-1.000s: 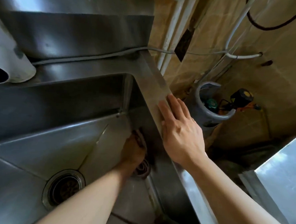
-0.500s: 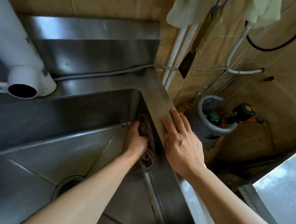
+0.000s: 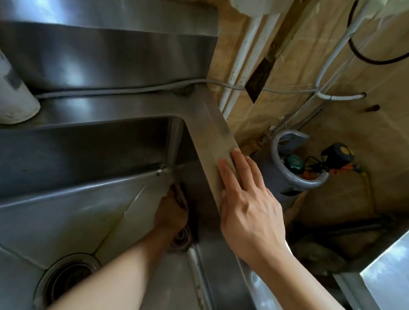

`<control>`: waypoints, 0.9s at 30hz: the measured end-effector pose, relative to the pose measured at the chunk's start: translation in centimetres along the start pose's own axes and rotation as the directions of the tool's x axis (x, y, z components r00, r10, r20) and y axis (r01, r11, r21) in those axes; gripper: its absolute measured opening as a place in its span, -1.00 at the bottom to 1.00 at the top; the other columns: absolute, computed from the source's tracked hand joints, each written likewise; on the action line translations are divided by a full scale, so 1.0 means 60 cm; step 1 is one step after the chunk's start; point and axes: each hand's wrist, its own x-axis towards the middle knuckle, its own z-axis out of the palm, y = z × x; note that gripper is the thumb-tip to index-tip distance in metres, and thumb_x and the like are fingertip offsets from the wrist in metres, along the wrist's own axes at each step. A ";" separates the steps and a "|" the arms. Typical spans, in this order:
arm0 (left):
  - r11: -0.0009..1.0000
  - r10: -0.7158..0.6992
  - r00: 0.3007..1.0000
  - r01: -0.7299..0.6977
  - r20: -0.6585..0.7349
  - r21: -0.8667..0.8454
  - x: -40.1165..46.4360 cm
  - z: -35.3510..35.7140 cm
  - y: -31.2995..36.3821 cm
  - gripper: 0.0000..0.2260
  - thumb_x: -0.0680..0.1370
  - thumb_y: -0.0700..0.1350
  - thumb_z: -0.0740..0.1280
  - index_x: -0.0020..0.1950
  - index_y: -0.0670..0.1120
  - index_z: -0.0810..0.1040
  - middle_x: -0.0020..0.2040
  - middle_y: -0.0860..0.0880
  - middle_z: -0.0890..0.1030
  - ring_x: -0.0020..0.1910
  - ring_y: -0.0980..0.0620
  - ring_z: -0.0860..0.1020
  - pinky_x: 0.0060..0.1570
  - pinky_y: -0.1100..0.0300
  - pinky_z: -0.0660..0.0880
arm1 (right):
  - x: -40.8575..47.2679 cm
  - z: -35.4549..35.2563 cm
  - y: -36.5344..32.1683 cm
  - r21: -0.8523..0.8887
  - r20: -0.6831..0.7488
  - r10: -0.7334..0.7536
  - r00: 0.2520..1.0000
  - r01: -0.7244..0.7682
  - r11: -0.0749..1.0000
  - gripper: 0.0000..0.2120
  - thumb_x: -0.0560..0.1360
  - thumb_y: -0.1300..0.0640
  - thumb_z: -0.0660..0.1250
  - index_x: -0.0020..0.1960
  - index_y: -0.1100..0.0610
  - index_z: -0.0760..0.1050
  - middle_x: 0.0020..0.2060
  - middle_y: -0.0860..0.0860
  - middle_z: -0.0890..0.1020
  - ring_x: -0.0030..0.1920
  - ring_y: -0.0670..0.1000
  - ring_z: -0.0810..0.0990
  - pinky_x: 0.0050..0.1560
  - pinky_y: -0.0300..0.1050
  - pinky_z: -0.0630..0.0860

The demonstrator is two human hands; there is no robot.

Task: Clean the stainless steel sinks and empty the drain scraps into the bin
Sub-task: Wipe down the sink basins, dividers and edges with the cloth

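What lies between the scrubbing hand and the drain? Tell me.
Nothing visible. The left hand presses a scrubber into the sink's right inner wall, and the bare steel floor runs clear from there down to the drain. Only the person's own forearm crosses above it.

Two bare hands and two bare forearms are seen. The right hand point(image 3: 250, 209), found on the outer side of the brushed stainless steel sink rim point(image 3: 214, 131), is shown from the back. Long, slender fingers, pronounced knuckles, and raised tendons and veins fanning toward the wrist can be made out. Its forearm is uncovered as far as the picture's edge. The left hand point(image 3: 170, 214), found on the inner side of that rim, is shadowed and slightly blurred, so little beyond its rounded back can be told. Its forearm is likewise uncovered and smooth as far as the edge.
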 end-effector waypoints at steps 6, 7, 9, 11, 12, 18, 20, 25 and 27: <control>0.998 0.056 0.997 -0.056 0.056 -0.011 -0.010 -0.025 0.020 -0.60 0.57 -0.16 0.23 0.42 -0.07 0.34 0.32 -0.18 0.49 0.29 -0.19 0.46 0.22 0.08 0.37 | -0.002 -0.005 0.004 0.009 0.073 0.012 0.997 -0.013 1.000 -0.46 0.53 0.06 0.09 0.51 0.01 0.16 0.54 0.02 0.12 0.52 0.14 0.12 0.27 0.07 0.41; 0.994 0.092 0.995 -0.089 0.040 -0.069 -0.018 -0.036 0.033 -0.62 0.55 -0.21 0.23 0.38 -0.09 0.38 0.30 -0.17 0.50 0.28 -0.17 0.47 0.21 0.10 0.37 | -0.002 -0.006 0.005 0.012 0.087 0.012 0.996 -0.013 1.000 -0.46 0.54 0.06 0.08 0.52 0.00 0.16 0.54 0.02 0.10 0.52 0.14 0.11 0.29 0.08 0.39; 0.973 0.133 0.991 -0.129 0.005 -0.192 -0.035 -0.065 0.069 -0.60 0.51 -0.31 0.24 0.34 -0.08 0.43 0.26 -0.14 0.53 0.25 -0.14 0.49 0.18 0.12 0.39 | -0.001 -0.011 0.004 0.025 0.141 0.007 0.990 -0.010 1.000 -0.45 0.54 0.04 0.03 0.53 -0.02 0.12 0.55 0.00 0.05 0.53 0.14 0.06 0.38 0.10 0.29; 0.943 0.181 0.983 -0.186 -0.044 -0.275 -0.051 -0.099 0.111 -0.60 0.45 -0.36 0.27 0.24 -0.05 0.48 0.16 -0.12 0.59 0.17 -0.12 0.54 0.15 0.07 0.46 | 0.003 -0.021 0.001 0.028 0.171 0.020 0.985 -0.025 0.999 -0.46 0.53 0.01 -0.01 0.51 -0.02 0.18 0.54 0.03 0.11 0.52 0.16 0.10 0.42 0.16 0.21; 0.924 0.220 0.972 -0.233 -0.077 -0.304 -0.058 -0.117 0.131 -0.63 0.42 -0.37 0.27 0.16 -0.05 0.49 0.10 -0.12 0.61 0.11 -0.11 0.56 0.11 0.05 0.48 | 0.008 -0.027 -0.002 0.023 0.148 0.022 0.989 -0.026 0.999 -0.48 0.52 0.00 0.00 0.47 0.01 0.27 0.50 0.07 0.23 0.48 0.19 0.20 0.40 0.20 0.23; 0.868 0.319 0.925 -0.373 -0.207 -0.329 -0.060 -0.164 0.192 -0.73 0.45 -0.37 0.22 0.03 -0.03 0.40 0.00 -0.07 0.54 0.06 -0.08 0.53 -0.04 0.19 0.36 | 0.113 -0.038 -0.035 0.109 0.106 0.026 0.994 -0.038 0.993 -0.50 0.60 -0.01 0.10 0.52 -0.01 0.13 0.51 0.07 0.17 0.50 0.13 0.14 0.44 0.06 0.15; 0.904 0.274 0.930 -0.336 -0.244 -0.265 -0.044 -0.142 0.173 -0.74 0.51 -0.29 0.23 0.17 -0.09 0.43 0.10 -0.13 0.55 0.13 -0.12 0.52 -0.03 0.21 0.34 | 0.143 -0.027 -0.046 0.158 0.094 0.021 0.995 -0.035 0.987 -0.48 0.57 0.02 0.01 0.52 0.04 0.13 0.52 0.09 0.16 0.50 0.15 0.14 0.43 0.10 0.20; 0.972 0.135 0.958 -0.178 -0.252 -0.155 0.022 -0.084 0.095 -0.70 0.58 -0.20 0.21 0.32 -0.21 0.43 0.23 -0.24 0.54 0.17 -0.23 0.51 0.01 0.13 0.36 | 0.150 0.005 -0.060 0.025 0.020 -0.002 1.000 0.001 1.000 -0.47 0.49 0.04 -0.02 0.44 0.08 0.31 0.50 0.10 0.21 0.50 0.16 0.11 0.39 0.09 0.22; 0.993 0.089 0.982 -0.100 -0.164 -0.058 0.045 -0.058 0.054 -0.62 0.59 -0.21 0.20 0.41 -0.21 0.37 0.28 -0.26 0.50 0.23 -0.24 0.48 0.13 0.08 0.36 | 0.149 0.013 -0.059 -0.006 -0.015 -0.005 1.000 0.005 1.000 -0.50 0.50 0.06 0.01 0.42 0.07 0.34 0.49 0.11 0.24 0.49 0.18 0.14 0.36 0.09 0.25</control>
